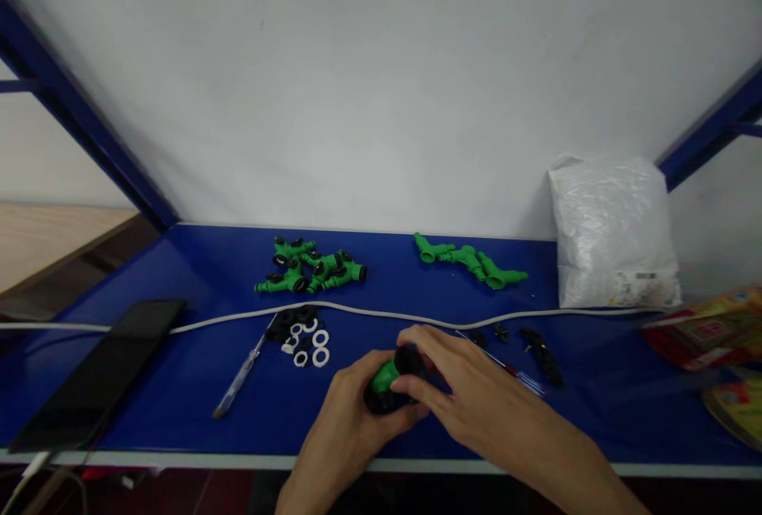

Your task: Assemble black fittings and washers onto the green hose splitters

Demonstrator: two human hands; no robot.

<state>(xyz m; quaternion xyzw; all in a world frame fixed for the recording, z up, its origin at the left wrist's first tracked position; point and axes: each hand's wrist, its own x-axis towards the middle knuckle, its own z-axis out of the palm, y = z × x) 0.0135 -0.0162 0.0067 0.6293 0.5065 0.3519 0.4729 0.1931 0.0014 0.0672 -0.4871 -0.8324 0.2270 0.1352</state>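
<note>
Near the front edge of the blue table, my left hand (357,412) is wrapped round a green Y-shaped hose connector (384,376), mostly hidden by the fingers. My right hand (446,380) pinches a black ring-shaped collar (408,360) at the connector's upper end. Whether that collar is fully seated I cannot tell. To the left of my hands lie several white ring washers (320,356) and black rings (306,313). Small black parts (541,356) and a screwdriver with a clear, red-marked handle (524,378) rest beyond my right hand, partly covered by it.
Green connectors with black fittings (291,277) lie at back left, plain green ones (464,257) at back centre. A white cable (369,311) crosses the table. A clear-handled screwdriver (238,388) and black phone (101,376) are left; a white plastic package (613,229) and colourful packets (708,332) right.
</note>
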